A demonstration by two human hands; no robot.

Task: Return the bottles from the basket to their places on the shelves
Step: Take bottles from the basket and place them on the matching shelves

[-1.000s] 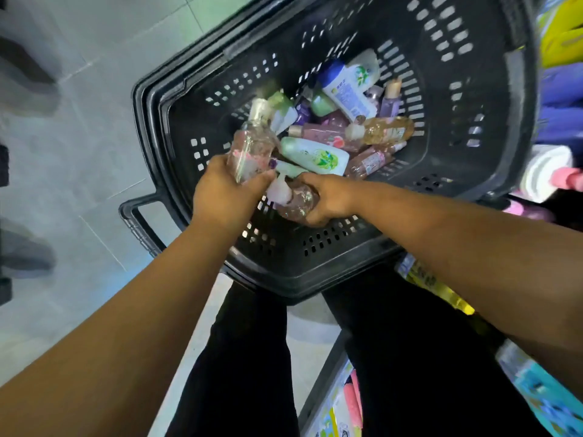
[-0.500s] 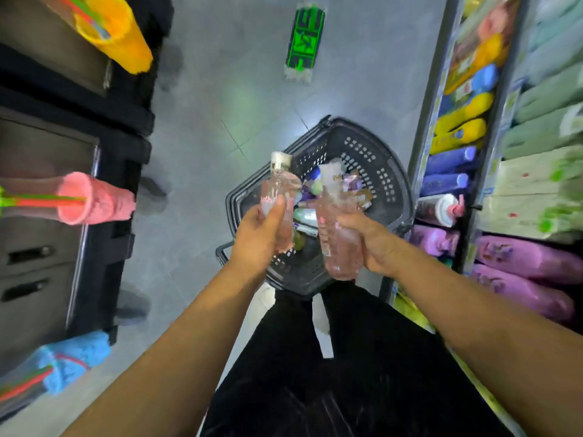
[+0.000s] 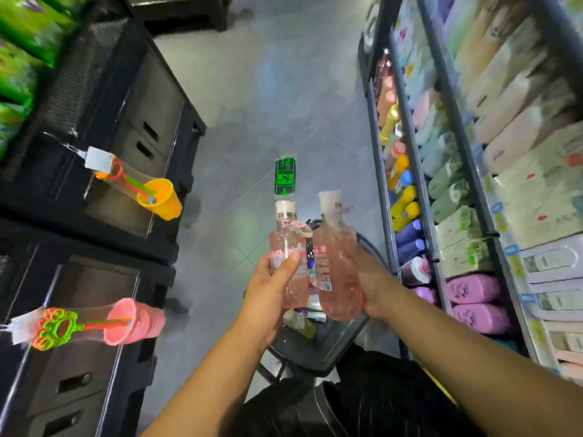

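Gripping a bottle apiece, both hands are raised in a shop aisle above the basket [image 3: 321,357].

Left hand [image 3: 268,294] holds the left bottle [image 3: 288,239], clear pink with a white cap and a gold band. It is upright. The fingers [image 3: 287,264] are clamped round its body, thumb across the front.

Right hand [image 3: 375,288] holds the right bottle [image 3: 337,266], pink with a white cap, its label turned toward 9 o'clock. It is upright with a slight lean. The fingers are clamped round its far side and mostly hidden behind it.

The bottles stand side by side. Whether they touch cannot be confirmed.

The basket is black and sits on the floor [image 3: 268,99] at 6 o'clock of the bottles, largely covered by the hands. More bottles lie inside it.

Shelves [image 3: 421,184] run along the aisle at 3 o'clock of the hands. They carry yellow, blue and pink bottles, with purple packs [image 3: 473,290] on a lower tier.

A green sign [image 3: 285,176] is fixed to the grey floor at 12 o'clock of the left bottle.

Black cabinets [image 3: 142,121] stand at 9 o'clock. An orange toy cup [image 3: 161,200] and a pink toy cup [image 3: 135,320] hang on their fronts.

Edges of the view are blurred and label text is not legible.
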